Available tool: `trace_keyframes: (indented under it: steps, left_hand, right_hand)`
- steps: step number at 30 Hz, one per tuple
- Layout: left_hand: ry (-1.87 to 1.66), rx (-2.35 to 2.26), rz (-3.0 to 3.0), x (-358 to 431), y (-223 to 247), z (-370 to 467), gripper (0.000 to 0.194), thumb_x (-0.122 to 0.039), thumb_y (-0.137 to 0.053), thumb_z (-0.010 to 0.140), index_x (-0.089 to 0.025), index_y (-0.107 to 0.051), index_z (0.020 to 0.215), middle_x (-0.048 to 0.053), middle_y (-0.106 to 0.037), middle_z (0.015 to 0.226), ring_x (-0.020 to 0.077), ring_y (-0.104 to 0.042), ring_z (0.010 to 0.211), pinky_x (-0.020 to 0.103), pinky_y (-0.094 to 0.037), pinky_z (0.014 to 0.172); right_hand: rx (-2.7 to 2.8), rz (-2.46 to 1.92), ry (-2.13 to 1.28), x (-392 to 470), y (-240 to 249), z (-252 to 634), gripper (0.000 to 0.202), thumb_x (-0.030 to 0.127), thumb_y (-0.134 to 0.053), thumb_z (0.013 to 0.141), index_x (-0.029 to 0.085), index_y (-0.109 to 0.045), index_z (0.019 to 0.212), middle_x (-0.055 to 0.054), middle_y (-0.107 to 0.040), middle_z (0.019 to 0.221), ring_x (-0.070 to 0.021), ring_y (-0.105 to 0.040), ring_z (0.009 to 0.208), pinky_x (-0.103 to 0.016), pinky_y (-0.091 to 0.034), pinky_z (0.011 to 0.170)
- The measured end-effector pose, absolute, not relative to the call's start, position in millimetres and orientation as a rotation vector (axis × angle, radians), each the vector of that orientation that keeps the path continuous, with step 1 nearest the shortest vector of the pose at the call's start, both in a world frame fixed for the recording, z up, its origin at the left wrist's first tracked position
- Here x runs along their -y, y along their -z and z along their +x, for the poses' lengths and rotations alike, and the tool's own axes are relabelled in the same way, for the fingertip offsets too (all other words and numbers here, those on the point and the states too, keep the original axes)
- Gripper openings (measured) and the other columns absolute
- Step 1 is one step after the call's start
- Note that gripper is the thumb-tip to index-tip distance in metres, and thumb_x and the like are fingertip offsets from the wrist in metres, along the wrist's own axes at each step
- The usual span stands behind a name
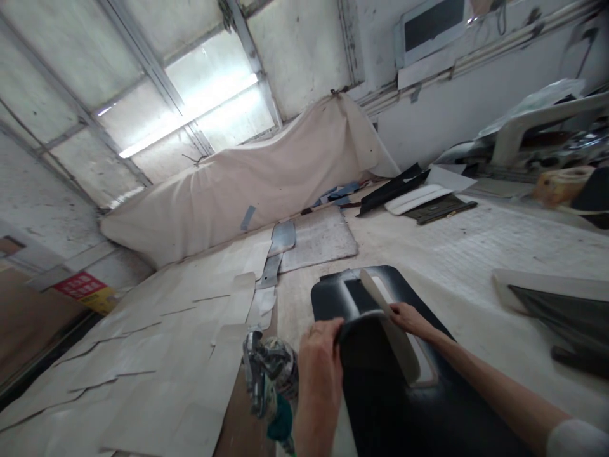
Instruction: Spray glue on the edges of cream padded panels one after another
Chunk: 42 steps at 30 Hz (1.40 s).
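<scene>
**Inspector:** Report the hands.

**Assistant:** Left hand, lower centre of the frame, fingers curled shut over the near curved edge of a black panel. Right hand, just right of it, rests on the same panel, fingers laid against a pale strip that runs diagonally across it. Whether those fingers pinch the strip or only press it, I cannot tell.

**Inspector:** Position of the panel?

**Assistant:** Lower centre, lying on the pale worktable, reaching towards the bottom edge.

**Inspector:** Surroundings?

**Assistant:** A spray gun stands just left of the left hand, at bottom centre. Cut paper sheets cover the lower left. A cream cloth drapes over something bulky at centre. A grey board lies beyond the panel. Dark and white parts sit at upper right; another dark piece lies at the right edge.
</scene>
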<state>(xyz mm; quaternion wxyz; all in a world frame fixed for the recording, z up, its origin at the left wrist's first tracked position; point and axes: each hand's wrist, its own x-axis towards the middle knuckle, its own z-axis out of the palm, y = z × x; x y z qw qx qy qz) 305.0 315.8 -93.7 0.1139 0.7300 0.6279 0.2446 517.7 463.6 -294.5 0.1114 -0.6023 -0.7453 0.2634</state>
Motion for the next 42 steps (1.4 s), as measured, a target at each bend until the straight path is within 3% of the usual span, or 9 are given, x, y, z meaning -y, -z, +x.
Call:
trace_keyframes:
  steps: [4,10,14,19,24,29,33,42]
  left_hand:
    - [-0.369,-1.704,2.063,-281,173,303,0.045,-0.008,-0.037,0.070,-0.029,-0.060,0.102,-0.002,-0.063,0.107,0.0165,-0.047,0.111,0.034,-0.035,0.097]
    - [0.181,-1.506,2.071,-261,242,305,0.031,-0.029,-0.039,0.079,-0.029,-0.059,0.103,0.004,-0.053,0.125,0.0254,-0.028,0.129,0.052,-0.024,0.102]
    - [0.297,-1.435,2.190,-260,250,300,0.030,-0.027,-0.038,0.081,-0.022,-0.059,0.102,0.009,-0.058,0.116,0.0245,-0.032,0.127,0.050,-0.027,0.102]
    - [0.238,-1.538,2.268,-265,254,281,0.034,-0.022,-0.030,0.084,-0.020,-0.062,0.093,0.007,-0.060,0.113,0.0233,-0.034,0.126,0.047,-0.028,0.101]
    - [0.280,-1.592,2.280,-262,278,280,0.031,-0.014,-0.034,0.081,-0.016,-0.064,0.089,0.010,-0.064,0.104,0.0242,-0.046,0.115,0.045,-0.037,0.094]
    - [0.250,-1.369,2.352,-259,271,288,0.031,-0.022,-0.032,0.084,-0.018,-0.059,0.099,0.006,-0.054,0.123,0.0227,-0.035,0.125,0.043,-0.036,0.097]
    - [0.228,-1.161,2.482,-260,261,288,0.030,-0.022,-0.032,0.083,-0.017,-0.055,0.103,0.005,-0.053,0.124,0.0233,-0.033,0.126,0.043,-0.036,0.097]
    - [0.276,-1.104,2.676,-266,295,295,0.021,-0.019,-0.037,0.081,-0.016,-0.058,0.082,0.004,-0.064,0.099,0.0205,-0.049,0.108,0.038,-0.042,0.082]
  right_hand:
    - [2.240,-1.742,-0.637,-465,302,508,0.024,0.036,-0.050,0.084,0.015,-0.058,0.094,-0.002,-0.061,0.094,-0.0157,-0.058,0.087,-0.038,-0.047,0.079]
    - [2.355,-1.703,-0.436,-457,299,494,0.026,0.034,-0.050,0.084,0.015,-0.056,0.100,-0.005,-0.059,0.101,-0.0171,-0.056,0.092,-0.040,-0.046,0.081]
    - [2.398,-1.754,-0.385,-453,291,488,0.025,0.035,-0.050,0.084,0.015,-0.056,0.099,-0.004,-0.060,0.097,-0.0157,-0.058,0.086,-0.037,-0.049,0.075]
    - [2.424,-1.815,-0.386,-454,287,484,0.026,0.035,-0.051,0.084,0.015,-0.056,0.099,-0.004,-0.060,0.098,-0.0155,-0.058,0.086,-0.036,-0.049,0.074]
    - [2.435,-1.832,-0.393,-452,285,479,0.026,0.035,-0.050,0.084,0.015,-0.055,0.099,-0.004,-0.060,0.098,-0.0156,-0.058,0.086,-0.037,-0.049,0.074]
    - [2.433,-1.830,-0.366,-449,280,469,0.025,0.035,-0.050,0.084,0.015,-0.056,0.098,-0.004,-0.060,0.097,-0.0155,-0.058,0.086,-0.037,-0.049,0.074]
    - [2.436,-1.839,-0.337,-444,275,461,0.025,0.035,-0.050,0.084,0.015,-0.056,0.097,-0.003,-0.061,0.095,-0.0152,-0.058,0.084,-0.036,-0.049,0.074]
    - [2.452,-1.844,-0.260,-442,276,450,0.027,0.037,-0.049,0.084,0.015,-0.056,0.097,-0.004,-0.060,0.096,-0.0156,-0.057,0.085,-0.036,-0.048,0.075]
